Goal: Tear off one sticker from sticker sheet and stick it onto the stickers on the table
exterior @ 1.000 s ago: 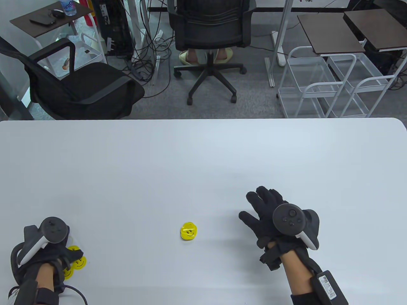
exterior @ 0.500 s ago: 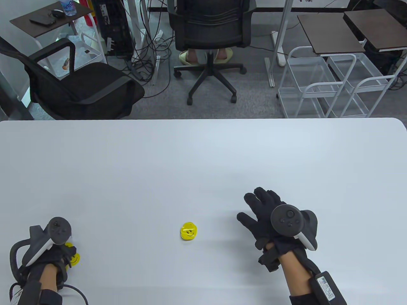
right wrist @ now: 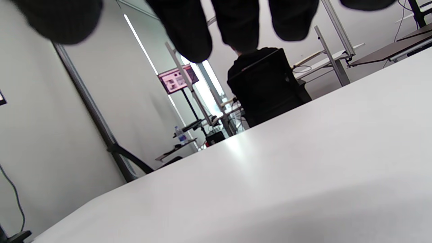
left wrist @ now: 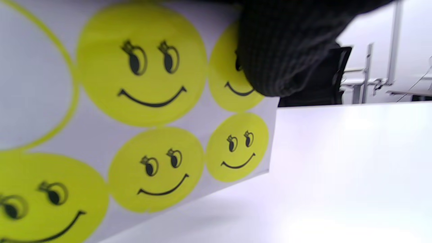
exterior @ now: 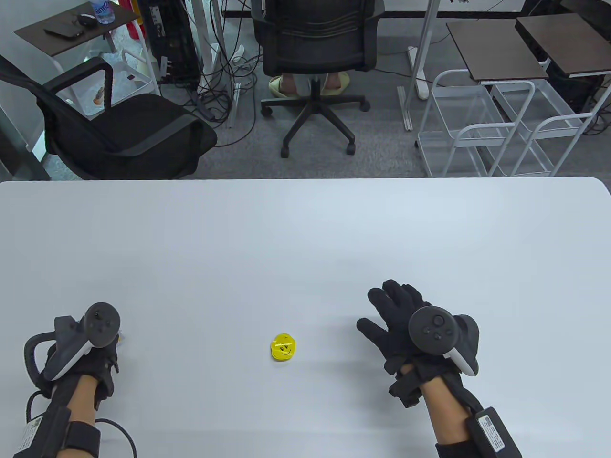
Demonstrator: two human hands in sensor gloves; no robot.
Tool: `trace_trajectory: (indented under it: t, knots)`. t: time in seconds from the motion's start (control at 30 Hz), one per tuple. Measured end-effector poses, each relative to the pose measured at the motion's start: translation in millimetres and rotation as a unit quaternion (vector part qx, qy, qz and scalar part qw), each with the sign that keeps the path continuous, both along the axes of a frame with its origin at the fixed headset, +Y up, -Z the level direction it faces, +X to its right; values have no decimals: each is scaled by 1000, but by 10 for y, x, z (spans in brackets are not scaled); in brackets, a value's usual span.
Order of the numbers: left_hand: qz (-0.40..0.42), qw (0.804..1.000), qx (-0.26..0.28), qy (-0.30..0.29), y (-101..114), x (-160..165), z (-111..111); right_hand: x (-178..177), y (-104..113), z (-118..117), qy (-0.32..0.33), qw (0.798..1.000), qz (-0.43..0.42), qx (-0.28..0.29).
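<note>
the left hand (exterior: 90, 355) is low on the left side of the table (exterior: 305, 229). it holds the sticker sheet (left wrist: 135, 111), and in the left wrist view a gloved finger (left wrist: 280, 50) presses on the top edge of the sheet, over one yellow smiley face. from above, the sheet is almost all hidden under the hand. many smiley faces are on the sheet, and one round spot looks bare.

in the middle of the table sits the little yellow pile of stickers (exterior: 283, 347). nothing touches it.

on the right, the right hand (exterior: 405, 324) is over the table with its fingers spread out, and it holds nothing. it is well apart from the sheet and near the pile.

i think the job is at the start of the peeling step. no sticker looks pulled up yet. next, the two hands need to come together, and the right fingers need to pinch the edge of one smiley face and lift it slowly so it does not rip.
</note>
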State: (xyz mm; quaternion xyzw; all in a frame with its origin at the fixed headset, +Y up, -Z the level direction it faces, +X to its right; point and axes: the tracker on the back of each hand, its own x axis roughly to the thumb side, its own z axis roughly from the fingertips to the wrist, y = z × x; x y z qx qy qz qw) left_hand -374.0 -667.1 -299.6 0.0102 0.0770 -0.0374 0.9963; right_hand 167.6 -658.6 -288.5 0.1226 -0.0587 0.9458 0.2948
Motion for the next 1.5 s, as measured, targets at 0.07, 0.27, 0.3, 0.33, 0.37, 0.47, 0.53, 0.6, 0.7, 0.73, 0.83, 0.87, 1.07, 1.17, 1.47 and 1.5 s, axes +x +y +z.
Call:
trace_trajectory:
  t: [0.07,0.27,0.3,0.33,0.37,0.47,0.53,0.6,0.7,0.73,0.83,0.87,1.07,1.17,1.47,1.5]
  knots:
    - [-1,999,24,-23,125,160,-39,-4,12,7,-1,1000,0,4]
    - [22,993,78,-84,376,623,-112,-12,19,8,-3,1000,-1,13]
    - [32,991,82,-96,401,701,-123,-14,17,7,-2,1000,-1,14]
    - [55,989,81,-114,420,787,-139,-21,16,5,6,1000,-3,15]
    - [71,987,80,-124,427,840,-147,-30,12,3,12,1000,-7,14]
    - [111,977,94,-157,440,1077,-159,-74,17,3,15,1000,-3,18]
    - [134,970,99,-180,441,1224,-160,-108,23,4,16,1000,4,22]
    - [170,960,103,-197,437,1384,-138,-154,26,3,23,999,3,25]
    - [196,948,117,-223,423,1570,-95,-209,29,7,31,999,1,35]
    - [202,944,117,-234,415,1651,-77,-235,33,9,34,999,4,39]
    - [220,932,123,-261,407,1853,-26,-295,46,18,44,998,-12,53]
    - [233,926,126,-269,402,1912,-8,-311,46,20,47,997,-18,54]
    - [296,893,151,-302,294,2132,133,-460,11,47,90,992,-55,71]
    - [318,881,149,-317,262,2182,186,-518,4,57,84,992,-48,86]
    - [385,852,129,-331,159,2228,257,-673,-74,56,95,990,-65,82]
    - [385,851,129,-333,155,2235,265,-686,-74,60,94,990,-67,84]
